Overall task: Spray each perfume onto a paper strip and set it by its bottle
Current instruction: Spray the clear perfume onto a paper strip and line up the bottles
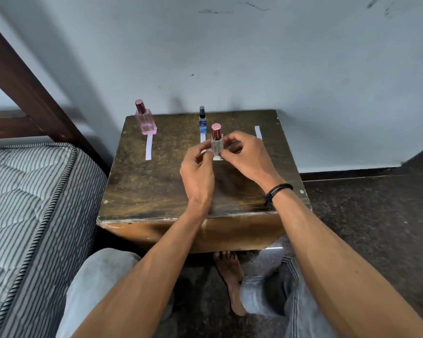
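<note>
The clear bottle (pixel 216 145) stands upright at the middle of the counter (pixel 156 181), its sides pinched by the fingers of the left hand (pixel 197 169) and right hand (pixel 244 157). Its pink cap (pixel 216 131) rises free above both grips, nearer the right fingers.

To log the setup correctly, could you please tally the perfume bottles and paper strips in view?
Perfume bottles: 3 - pink bottle, blue bottle, clear bottle.
Paper strips: 3 - left strip, middle strip, right strip.
Total: 6. I cannot tell what the white bit under the clear bottle is.
</note>
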Tool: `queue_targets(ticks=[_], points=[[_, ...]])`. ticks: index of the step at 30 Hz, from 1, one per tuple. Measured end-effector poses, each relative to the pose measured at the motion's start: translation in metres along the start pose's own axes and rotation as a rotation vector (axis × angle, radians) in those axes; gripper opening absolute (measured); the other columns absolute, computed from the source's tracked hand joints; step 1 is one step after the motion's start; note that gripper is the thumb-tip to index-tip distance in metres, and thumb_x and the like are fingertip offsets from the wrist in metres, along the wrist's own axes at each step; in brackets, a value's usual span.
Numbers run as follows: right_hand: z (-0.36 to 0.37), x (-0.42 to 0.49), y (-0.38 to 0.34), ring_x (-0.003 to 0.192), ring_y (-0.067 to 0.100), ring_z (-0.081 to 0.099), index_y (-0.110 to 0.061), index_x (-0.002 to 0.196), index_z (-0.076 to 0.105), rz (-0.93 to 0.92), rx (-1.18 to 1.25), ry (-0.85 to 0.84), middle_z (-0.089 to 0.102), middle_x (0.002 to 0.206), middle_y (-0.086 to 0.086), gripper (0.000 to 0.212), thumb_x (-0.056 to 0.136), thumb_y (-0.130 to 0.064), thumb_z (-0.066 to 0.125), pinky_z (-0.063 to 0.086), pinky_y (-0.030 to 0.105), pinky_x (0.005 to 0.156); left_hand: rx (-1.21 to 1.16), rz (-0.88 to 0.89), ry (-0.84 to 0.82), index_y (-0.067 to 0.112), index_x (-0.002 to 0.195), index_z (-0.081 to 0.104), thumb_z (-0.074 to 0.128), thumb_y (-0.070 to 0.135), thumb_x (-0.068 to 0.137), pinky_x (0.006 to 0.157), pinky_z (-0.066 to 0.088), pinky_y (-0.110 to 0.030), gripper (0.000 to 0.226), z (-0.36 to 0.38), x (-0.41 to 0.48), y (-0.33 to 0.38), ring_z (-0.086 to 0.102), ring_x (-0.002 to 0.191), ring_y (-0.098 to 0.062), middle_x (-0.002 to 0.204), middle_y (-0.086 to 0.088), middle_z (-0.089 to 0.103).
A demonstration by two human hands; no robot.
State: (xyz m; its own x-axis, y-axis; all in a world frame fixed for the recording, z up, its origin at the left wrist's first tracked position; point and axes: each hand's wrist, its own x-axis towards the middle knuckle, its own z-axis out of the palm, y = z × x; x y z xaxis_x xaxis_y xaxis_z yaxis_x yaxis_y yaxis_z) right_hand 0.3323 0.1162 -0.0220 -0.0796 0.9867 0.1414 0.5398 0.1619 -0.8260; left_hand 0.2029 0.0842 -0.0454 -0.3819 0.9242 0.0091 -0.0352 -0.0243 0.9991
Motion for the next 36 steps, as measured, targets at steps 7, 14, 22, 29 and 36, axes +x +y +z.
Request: queue_targets(ticks=[7, 14, 22, 29, 36], points=[[-0.032, 0.005, 0.026, 0.081, -0.009, 0.065, -0.022, 0.103, 0.076, 0.053, -0.013, 0.045, 0.072, 0.092, -0.016, 0.016, 0.087, -0.021, 0.078, 0.045, 0.004, 0.068, 0.037, 0.064, -0.091, 0.019, 0.110, 0.078, 0.065, 0.005, 0.095, 0.098, 0.057, -0.044, 0.024, 0.035, 0.006, -0.010, 0.071, 0.104, -0.011, 0.107, 0.006, 0.076], [-0.049, 0.026, 0.055, 0.096, 0.000, 0.066, -0.020, 0.115, 0.075, 0.061, 0.028, 0.156, 0.072, 0.107, -0.011, 0.023, 0.092, -0.020, 0.074, 0.047, 0.004, 0.078, 0.071, 0.089, -0.175, 0.010, 0.120, 0.072, 0.058, -0.006, 0.095, 0.102, 0.056, -0.037, 0.033, 0.080, 0.025, -0.007, 0.069, 0.111, -0.011, 0.116, -0.001, 0.073], [-0.046, 0.059, 0.079, 0.102, 0.006, 0.067, -0.018, 0.121, 0.071, 0.098, 0.061, 0.321, 0.073, 0.114, -0.008, 0.026, 0.095, -0.015, 0.069, 0.047, 0.007, 0.079, 0.142, 0.108, -0.314, 0.003, 0.132, 0.064, 0.049, -0.016, 0.092, 0.105, 0.051, -0.025, 0.047, 0.108, 0.050, 0.001, 0.066, 0.119, -0.015, 0.129, -0.008, 0.068], [-0.044, 0.069, 0.090, 0.101, 0.004, 0.065, -0.018, 0.119, 0.071, 0.116, 0.056, 0.339, 0.073, 0.114, -0.010, 0.024, 0.096, -0.015, 0.068, 0.043, 0.004, 0.077, 0.146, 0.092, -0.377, 0.001, 0.137, 0.059, 0.049, -0.015, 0.092, 0.111, 0.048, -0.031, 0.050, 0.115, 0.059, -0.009, 0.063, 0.125, -0.015, 0.137, -0.010, 0.064], [-0.043, 0.069, 0.093, 0.103, 0.005, 0.065, -0.019, 0.120, 0.071, 0.119, 0.046, 0.332, 0.072, 0.115, -0.010, 0.024, 0.096, -0.015, 0.068, 0.045, 0.009, 0.080, 0.192, 0.114, -0.382, 0.002, 0.140, 0.056, 0.049, -0.013, 0.094, 0.113, 0.046, -0.029, 0.050, 0.115, 0.057, -0.010, 0.060, 0.128, -0.016, 0.140, -0.009, 0.062]])
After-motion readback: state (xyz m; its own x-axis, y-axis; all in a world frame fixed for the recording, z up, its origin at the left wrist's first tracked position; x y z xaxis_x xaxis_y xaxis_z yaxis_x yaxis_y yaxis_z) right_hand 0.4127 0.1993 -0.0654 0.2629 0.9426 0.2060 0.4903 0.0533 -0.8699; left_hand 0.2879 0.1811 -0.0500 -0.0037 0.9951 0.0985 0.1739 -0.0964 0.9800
